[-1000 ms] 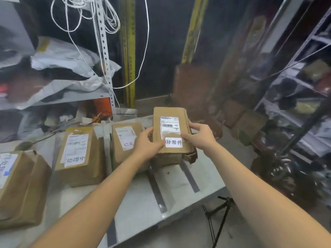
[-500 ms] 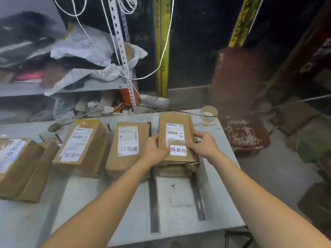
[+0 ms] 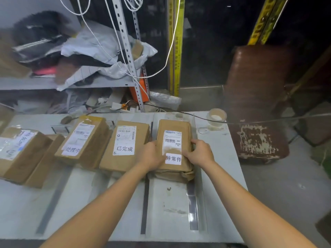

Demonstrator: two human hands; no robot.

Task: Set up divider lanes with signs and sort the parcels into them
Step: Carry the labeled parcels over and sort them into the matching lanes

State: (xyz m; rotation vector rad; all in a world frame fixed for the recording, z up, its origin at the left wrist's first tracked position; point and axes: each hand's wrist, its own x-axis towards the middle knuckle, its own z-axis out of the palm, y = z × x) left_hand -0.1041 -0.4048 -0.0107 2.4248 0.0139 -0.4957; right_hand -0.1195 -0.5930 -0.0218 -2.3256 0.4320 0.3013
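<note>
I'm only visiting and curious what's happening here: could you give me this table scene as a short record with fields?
Surface: grey table with dark divider strips
Signs, left to right: 处理中, 已完成, 异常件
Held: top parcel of the rightmost stack
Left hand: grips its left edge
Right hand: grips its right edge
Far corner: roll of tape

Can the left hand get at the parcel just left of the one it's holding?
Probably yes. The neighbouring parcel lies beside the left hand with its top bare. That hand would first have to let go of the end parcel it grips.
</note>
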